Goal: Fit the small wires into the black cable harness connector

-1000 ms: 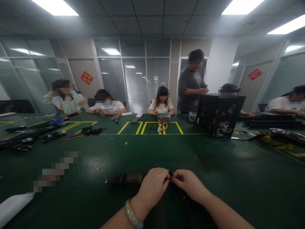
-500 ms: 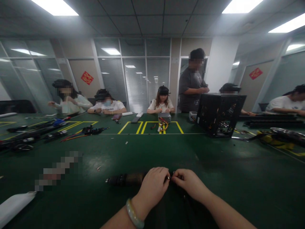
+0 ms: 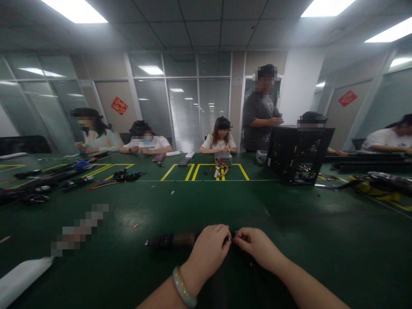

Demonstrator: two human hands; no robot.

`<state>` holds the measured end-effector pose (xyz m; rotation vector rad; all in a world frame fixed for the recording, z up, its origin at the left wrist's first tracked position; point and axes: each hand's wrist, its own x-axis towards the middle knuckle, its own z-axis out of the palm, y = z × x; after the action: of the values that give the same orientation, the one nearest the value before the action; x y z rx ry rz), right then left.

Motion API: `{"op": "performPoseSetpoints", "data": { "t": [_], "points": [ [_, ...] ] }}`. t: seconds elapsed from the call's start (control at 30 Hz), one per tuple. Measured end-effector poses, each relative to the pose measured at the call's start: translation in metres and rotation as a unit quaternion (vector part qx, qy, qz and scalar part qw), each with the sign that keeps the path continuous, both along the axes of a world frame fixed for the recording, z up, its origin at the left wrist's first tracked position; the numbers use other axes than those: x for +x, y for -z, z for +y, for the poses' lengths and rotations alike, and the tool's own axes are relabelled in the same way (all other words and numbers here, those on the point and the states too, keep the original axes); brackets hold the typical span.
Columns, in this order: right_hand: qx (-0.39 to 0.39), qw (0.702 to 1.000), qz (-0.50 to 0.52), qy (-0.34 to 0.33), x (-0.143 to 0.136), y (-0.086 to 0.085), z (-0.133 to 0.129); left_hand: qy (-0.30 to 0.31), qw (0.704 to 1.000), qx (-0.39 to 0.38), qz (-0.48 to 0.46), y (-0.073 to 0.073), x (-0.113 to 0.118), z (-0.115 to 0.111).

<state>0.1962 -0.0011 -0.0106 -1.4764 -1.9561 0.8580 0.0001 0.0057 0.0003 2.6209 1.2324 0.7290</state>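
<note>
My left hand (image 3: 212,246), with a pale bangle (image 3: 183,288) at the wrist, is closed in a pinch. A tiny shiny metal bit shows at its fingertips, too small to name. Just to the right, my right hand (image 3: 255,244) is also closed, thumb against bent fingers, its tips almost meeting the left ones. What it grips is hidden. A dark cylindrical tool (image 3: 172,241) with a metal tip, like an electric screwdriver, lies on the green table (image 3: 135,279). Its right part disappears behind my left hand. Dark, unclear shapes lie beneath my hands.
A black computer case (image 3: 298,156) stands at the back right. Beyond the middle sits a power supply (image 3: 223,159) with coloured cables. Bundles of black cables (image 3: 48,184) lie at the left, a white strip (image 3: 25,281) nearer me. Several people sit opposite; one person (image 3: 262,111) stands.
The whole view has shifted very slightly. My hands keep nearly the same pose and place by the tool. Across the table, the person at far left has lowered their hands.
</note>
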Motion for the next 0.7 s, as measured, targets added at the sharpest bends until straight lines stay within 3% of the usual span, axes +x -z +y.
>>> {"op": "performPoseSetpoints", "data": {
  "t": [0.23, 0.7],
  "points": [
    [-0.001, 1.0, 0.007, -0.003, 0.0006, 0.0072, 0.0022, 0.022, 1.0, 0.0, -0.004, -0.0011, -0.0014, 0.0003],
    [0.002, 1.0, 0.0, -0.004, 0.0011, 0.0051, 0.0012, 0.018, 1.0, -0.005, -0.01, 0.0016, -0.0019, 0.0015]
  ]
}}
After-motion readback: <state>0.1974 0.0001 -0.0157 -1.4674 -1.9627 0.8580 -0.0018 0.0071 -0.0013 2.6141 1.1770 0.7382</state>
